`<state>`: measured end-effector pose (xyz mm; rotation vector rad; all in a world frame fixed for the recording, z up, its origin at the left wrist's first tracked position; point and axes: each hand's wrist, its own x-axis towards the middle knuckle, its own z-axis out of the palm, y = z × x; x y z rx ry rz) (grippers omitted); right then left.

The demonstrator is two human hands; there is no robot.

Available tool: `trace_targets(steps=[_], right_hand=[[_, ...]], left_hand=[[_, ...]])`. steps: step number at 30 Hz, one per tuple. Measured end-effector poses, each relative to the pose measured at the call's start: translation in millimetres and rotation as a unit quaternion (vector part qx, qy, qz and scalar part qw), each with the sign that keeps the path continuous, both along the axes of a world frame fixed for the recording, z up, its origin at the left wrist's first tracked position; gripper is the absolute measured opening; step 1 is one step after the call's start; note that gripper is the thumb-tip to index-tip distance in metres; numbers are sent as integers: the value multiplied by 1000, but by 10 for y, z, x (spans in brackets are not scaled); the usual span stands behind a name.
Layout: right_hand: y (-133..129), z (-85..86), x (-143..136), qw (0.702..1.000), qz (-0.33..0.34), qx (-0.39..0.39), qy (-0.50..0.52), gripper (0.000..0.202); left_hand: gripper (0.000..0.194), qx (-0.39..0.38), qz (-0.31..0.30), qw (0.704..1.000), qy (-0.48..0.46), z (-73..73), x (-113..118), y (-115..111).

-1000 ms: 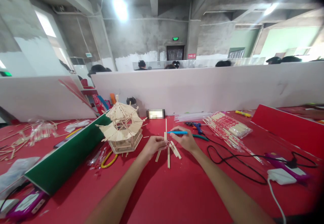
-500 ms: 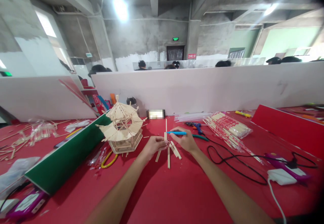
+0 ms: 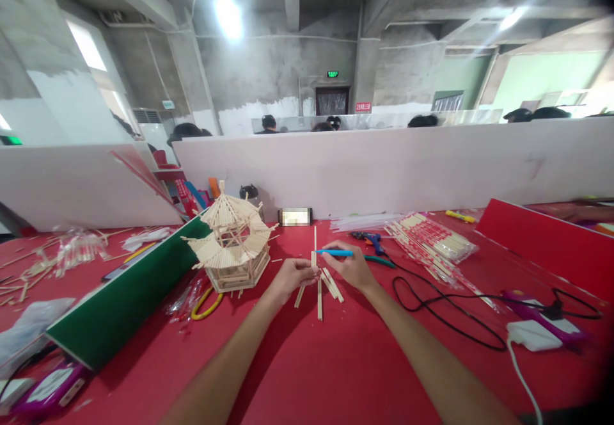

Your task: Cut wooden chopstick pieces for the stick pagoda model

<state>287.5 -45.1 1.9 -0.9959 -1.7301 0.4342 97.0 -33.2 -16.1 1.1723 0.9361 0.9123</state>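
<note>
**Crosswise at the Red Desk (image 3: 326, 367)**

Pinched between thumb and fingers of the left hand (image 3: 300, 274), near the middle of the desk: pale sticks (image 3: 314, 258), long axis pointing away toward the white partition (image 3: 374, 166). Closed around a blue pen (image 3: 339, 253), just to the right: the right hand (image 3: 351, 266). Set nearly square to that axis, pen tip aimed left at the side of the pale sticks; too small to tell whether touching or just short. Nearer of the two: the left hand, in contact. Fanned out on the near side: loose sticks (image 3: 320, 306). Farther left: a stick-built pavilion (image 3: 235, 255). Beyond the right hand, to the right: a glue gun (image 3: 373, 240).
</note>
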Motion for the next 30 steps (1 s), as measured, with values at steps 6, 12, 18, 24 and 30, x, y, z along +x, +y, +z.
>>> trace_targets(steps=[6,12,18,24,30], right_hand=[[5,-3,19,1000,-8,1,-3,20],[-9,12,5,1000,0,0,0,20],[-5,9,14,1000,1,-4,4,18],[61,-38,56,1000,-17,5,10,22],[212,-263,118,988,-33,11,-151,31]], left_hand=[[33,3,2,1000,1,-12,-12,13],[32,4,0,1000,0,4,-7,3],[32,2,1,1000,3,3,-9,3],[33,2,3,1000,3,-3,-7,4],[34,6,3,1000,-3,28,-1,-17]])
